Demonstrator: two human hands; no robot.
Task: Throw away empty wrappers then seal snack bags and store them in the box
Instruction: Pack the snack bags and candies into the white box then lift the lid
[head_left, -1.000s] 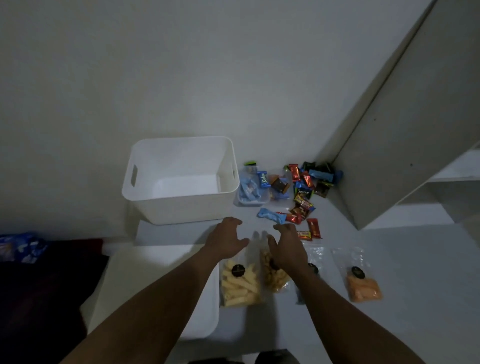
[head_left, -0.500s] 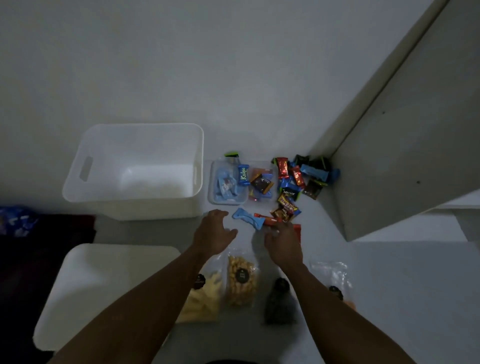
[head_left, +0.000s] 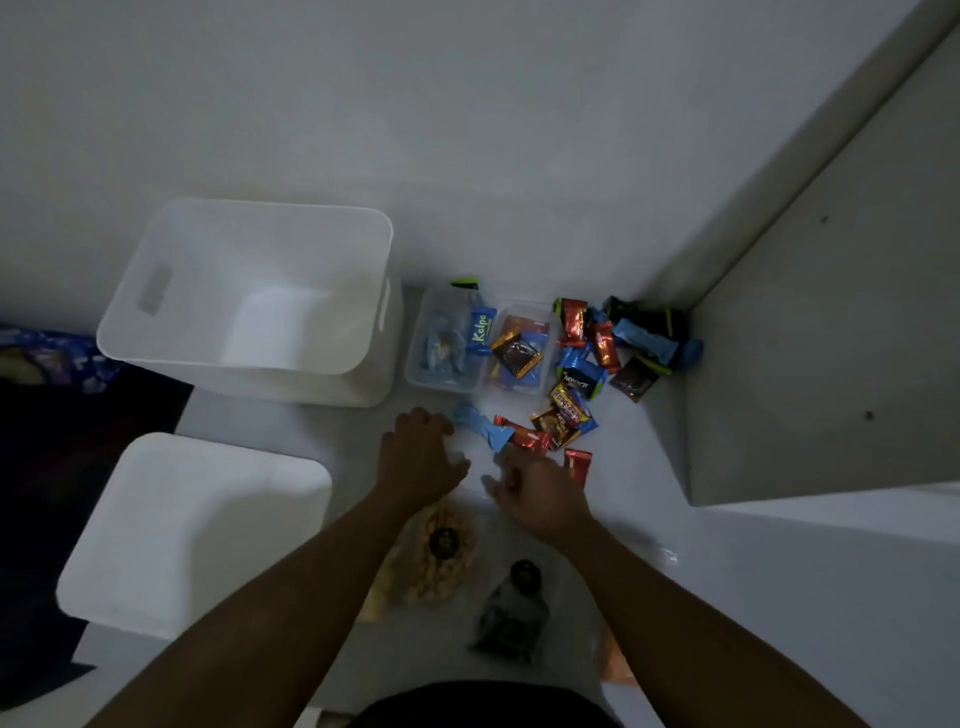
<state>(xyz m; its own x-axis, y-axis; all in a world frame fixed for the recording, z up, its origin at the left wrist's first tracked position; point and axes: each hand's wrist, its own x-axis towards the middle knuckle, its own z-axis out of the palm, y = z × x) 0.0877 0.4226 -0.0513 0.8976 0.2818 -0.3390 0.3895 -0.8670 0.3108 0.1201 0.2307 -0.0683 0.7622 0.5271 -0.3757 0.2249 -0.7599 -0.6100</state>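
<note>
— Where do we see the wrappers (head_left: 524, 434)?
— On the white table (head_left: 649, 467), right by the box (head_left: 249, 301).
— And our hands?
— Our left hand (head_left: 418, 460) has loose, spread fingers. Our right hand (head_left: 540, 493) curls; we can't tell if it pinches anything.

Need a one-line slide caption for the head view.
Both hands reach toward scattered wrappers beside an empty white box.

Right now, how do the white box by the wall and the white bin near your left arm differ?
The white box stands open-topped, its hollow inside and handle slot showing; the white bin shows only a flat, closed top surface. The white box sits farther back against the wall, beside the clear snack tub; the white bin sits nearer, left of the left forearm. Both are white with rounded corners.
</note>
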